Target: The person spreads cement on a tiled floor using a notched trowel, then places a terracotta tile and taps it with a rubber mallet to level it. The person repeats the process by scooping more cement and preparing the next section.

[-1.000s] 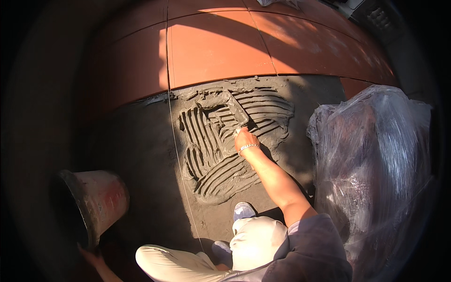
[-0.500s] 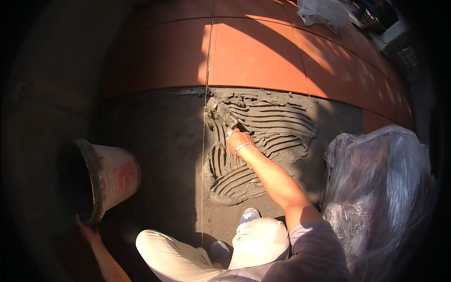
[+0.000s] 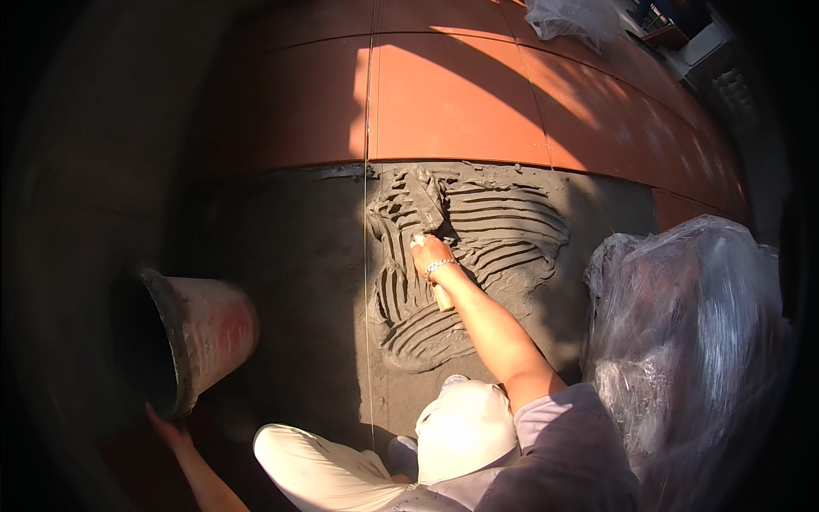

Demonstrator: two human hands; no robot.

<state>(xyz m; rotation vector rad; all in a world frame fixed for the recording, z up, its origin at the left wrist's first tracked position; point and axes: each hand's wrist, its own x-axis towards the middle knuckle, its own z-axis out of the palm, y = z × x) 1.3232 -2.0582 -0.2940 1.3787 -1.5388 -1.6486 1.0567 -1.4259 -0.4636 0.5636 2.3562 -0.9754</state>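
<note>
My right hand [image 3: 432, 256] is closed around the pale wooden handle of a trowel [image 3: 444, 299]. Its blade, smeared with grey mortar, lies just beyond my fingers in the wet bed. Curved, combed ridges mark the spread mortar [image 3: 512, 209] around it. At the left, a dirty pale bucket [image 3: 217, 328] with a reddish patch is tipped on its side, mouth facing left. My left hand [image 3: 173, 431] grips the bucket's near rim in deep shadow, its fingers partly hidden. The bucket's inside is too dark to make out.
Large terracotta tiles [image 3: 461, 102] border the mortar on the far side. A taut string [image 3: 367, 299] runs from the tiles toward me, left of the mortar. On the right stands a bulky stack in clear plastic wrap [image 3: 682, 341]. More crumpled plastic [image 3: 576, 21] lies at the far right.
My right hand has turned the trowel slightly, and its wooden handle now shows below my wrist. The bucket sits slightly lower in view, with my left hand still at its rim.
</note>
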